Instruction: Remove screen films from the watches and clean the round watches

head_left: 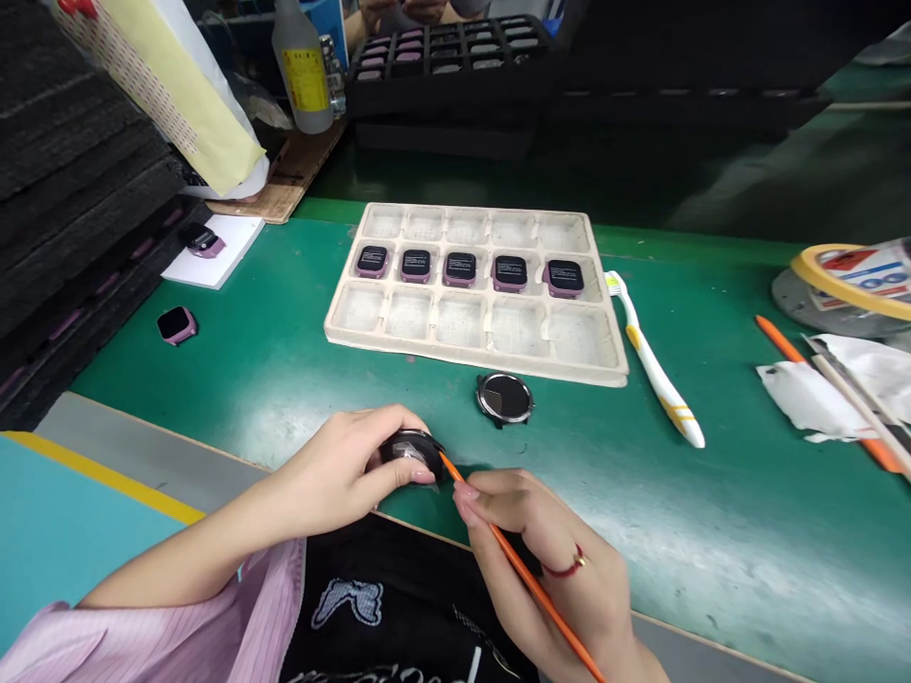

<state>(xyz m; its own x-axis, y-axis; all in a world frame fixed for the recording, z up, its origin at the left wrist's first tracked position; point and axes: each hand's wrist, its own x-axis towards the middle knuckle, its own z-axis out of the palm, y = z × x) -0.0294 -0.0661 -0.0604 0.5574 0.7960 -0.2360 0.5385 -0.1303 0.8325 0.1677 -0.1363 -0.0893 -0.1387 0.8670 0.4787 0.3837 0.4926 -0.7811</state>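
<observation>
My left hand [362,465] is closed around a round black watch case [415,449], held tilted just above the table's front edge. Part of the case is hidden by my fingers. My right hand [548,560] pinches a thin orange stick [527,576] like a pen, and its tip touches the right edge of the watch case. Just beyond my hands lies another round watch case [505,398] with a dark face and silver rim. Farther back, a beige tray [470,356] carries several square purple watches [460,269] in its middle row.
A white and yellow toothbrush [659,375] lies right of the tray. A purple watch [176,324] and a white pad [232,249] are at left, beside stacked black foam trays [64,190]. A bottle [305,76] stands behind. Tape [818,266] and wrapped sticks [818,389] lie at right.
</observation>
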